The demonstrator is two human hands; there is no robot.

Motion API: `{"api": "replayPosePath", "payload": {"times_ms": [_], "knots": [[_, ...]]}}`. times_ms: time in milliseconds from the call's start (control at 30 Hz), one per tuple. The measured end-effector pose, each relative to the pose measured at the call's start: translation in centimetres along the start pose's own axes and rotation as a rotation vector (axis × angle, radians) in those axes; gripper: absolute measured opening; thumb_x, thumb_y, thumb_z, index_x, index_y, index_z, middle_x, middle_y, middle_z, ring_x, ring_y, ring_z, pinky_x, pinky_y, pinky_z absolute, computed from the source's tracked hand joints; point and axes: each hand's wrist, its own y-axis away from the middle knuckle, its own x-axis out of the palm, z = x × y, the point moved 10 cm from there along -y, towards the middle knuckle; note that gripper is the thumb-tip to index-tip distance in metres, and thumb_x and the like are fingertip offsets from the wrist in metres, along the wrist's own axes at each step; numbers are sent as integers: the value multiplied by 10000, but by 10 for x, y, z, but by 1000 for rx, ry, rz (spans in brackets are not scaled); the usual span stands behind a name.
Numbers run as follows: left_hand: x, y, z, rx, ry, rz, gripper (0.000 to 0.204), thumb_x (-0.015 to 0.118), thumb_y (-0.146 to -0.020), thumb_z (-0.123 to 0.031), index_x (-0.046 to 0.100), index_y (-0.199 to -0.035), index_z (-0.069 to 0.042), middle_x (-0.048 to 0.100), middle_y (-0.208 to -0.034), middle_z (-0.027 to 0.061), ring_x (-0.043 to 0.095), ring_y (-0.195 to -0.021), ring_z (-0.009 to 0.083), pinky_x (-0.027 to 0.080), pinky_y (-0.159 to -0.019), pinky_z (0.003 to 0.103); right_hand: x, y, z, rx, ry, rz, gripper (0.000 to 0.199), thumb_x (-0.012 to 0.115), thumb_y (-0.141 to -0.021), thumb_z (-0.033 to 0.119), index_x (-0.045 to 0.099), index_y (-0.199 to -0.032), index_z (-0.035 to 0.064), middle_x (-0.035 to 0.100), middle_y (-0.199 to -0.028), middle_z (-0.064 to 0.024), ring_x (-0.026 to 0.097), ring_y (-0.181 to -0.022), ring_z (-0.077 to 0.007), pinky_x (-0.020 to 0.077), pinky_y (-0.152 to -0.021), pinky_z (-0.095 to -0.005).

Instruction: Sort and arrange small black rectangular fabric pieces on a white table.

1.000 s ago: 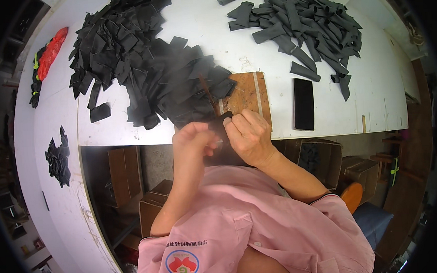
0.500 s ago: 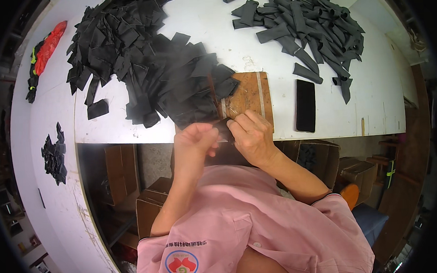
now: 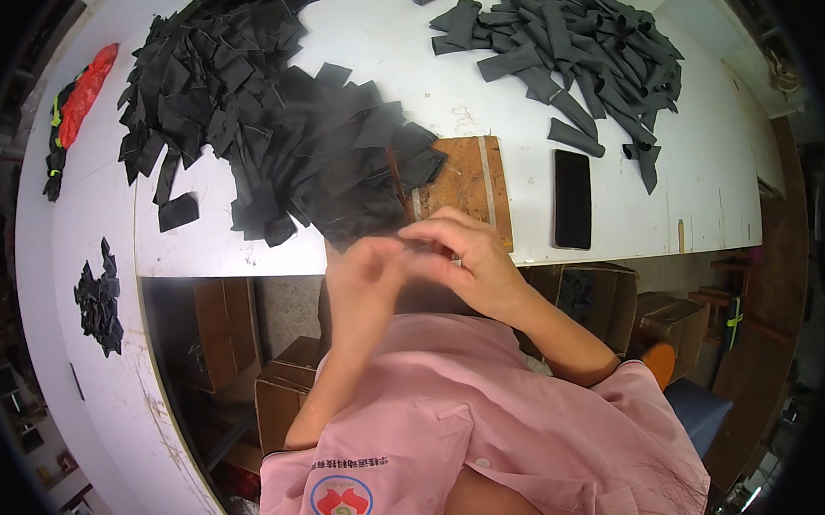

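Just in front of the table's near edge, my left hand (image 3: 369,267) and my right hand (image 3: 472,259) meet with closed, pinched fingers. Between them is a small black fabric piece, almost wholly hidden by the fingers. Beyond my hands, a wooden board (image 3: 469,177) with pale strips lies at the table edge. A big heap of flat black fabric pieces (image 3: 269,144) spreads at the left and overlaps the board. To the far right is a pile of dark grey fabric tubes (image 3: 560,48).
A black phone (image 3: 572,200) lies right of the board on the white table (image 3: 650,219). At the far left are a red plastic bag (image 3: 88,97) and a small heap of black scraps (image 3: 99,299). Cardboard boxes (image 3: 289,382) stand below the table.
My hands have come closer together, and my right fingers now reach over to the left ones. The black fabric piece that showed between them is now mostly covered.
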Motion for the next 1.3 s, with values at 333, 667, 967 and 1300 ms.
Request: {"api": "replayPosePath", "payload": {"times_ms": [333,667,967,1300], "knots": [[-9,-7,11,-86,46,-277,146,534,-718,61,499,-837,-16,557,-652,24,366,-394,16,292,-338,168,2,2,-3,-260,425,-310,111,574,-661,5,564,-770,-12,482,-710,-108,525,-614,-259,442,-544,-336],[-2,-9,9,-22,52,-107,211,480,-677,83,523,-869,5,520,-690,10,360,-445,8,261,-377,154,62,20,-72,644,-1266,161,69,583,-781,120,580,-810,58,488,-671,43,425,-584,-61,345,-518,-196],[-9,-6,9,-140,227,-127,231,494,-724,70,509,-951,27,558,-775,72,377,-396,14,269,-340,152,50,7,-78,493,-969,83,169,499,-853,208,506,-732,91,486,-705,31,421,-595,-43,359,-544,-180],[4,10,-54,282,-113,-63,225,587,-737,36,546,-958,27,553,-736,12,408,-496,5,301,-430,142,8,-14,-13,134,-756,19,72,516,-830,86,515,-840,15,500,-754,8,440,-635,-61,376,-570,-179]]}}
